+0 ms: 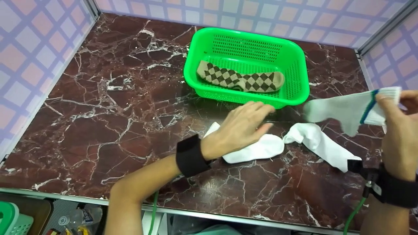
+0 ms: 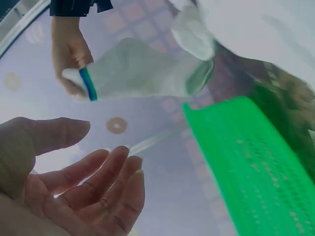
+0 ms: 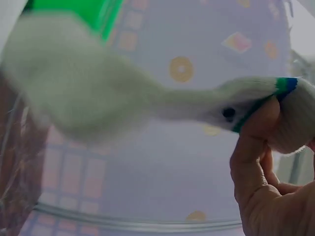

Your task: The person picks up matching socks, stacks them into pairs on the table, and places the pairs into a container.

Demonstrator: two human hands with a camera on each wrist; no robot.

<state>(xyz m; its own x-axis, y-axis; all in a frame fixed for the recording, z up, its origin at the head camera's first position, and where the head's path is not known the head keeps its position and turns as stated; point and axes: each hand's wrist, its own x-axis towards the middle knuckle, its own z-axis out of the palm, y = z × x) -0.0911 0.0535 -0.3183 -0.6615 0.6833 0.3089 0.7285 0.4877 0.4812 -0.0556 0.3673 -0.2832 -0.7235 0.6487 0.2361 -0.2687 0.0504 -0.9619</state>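
My right hand (image 1: 400, 130) pinches a white sock with a blue-green stripe (image 1: 349, 106) by its ribbed cuff, and the foot end hangs out to the left, blurred. In the right wrist view the thumb presses beside the stripe of this sock (image 3: 197, 105). My left hand (image 1: 240, 127) holds nothing, its fingers relaxed, above a white sock (image 1: 258, 150) on the table that it partly hides. Those loosely bent fingers also show in the left wrist view. A second white sock (image 1: 326, 150), bunched at one end, lies to the right, below the held sock.
A green plastic basket (image 1: 246, 98) stands at the back with argyle socks (image 1: 241, 78) in brown and beige inside. Patterned panels (image 1: 241, 13) wall the marbled table (image 1: 98, 107). Under the front edge are a plastic bottle (image 1: 81, 216) and another green basket (image 1: 19, 222).
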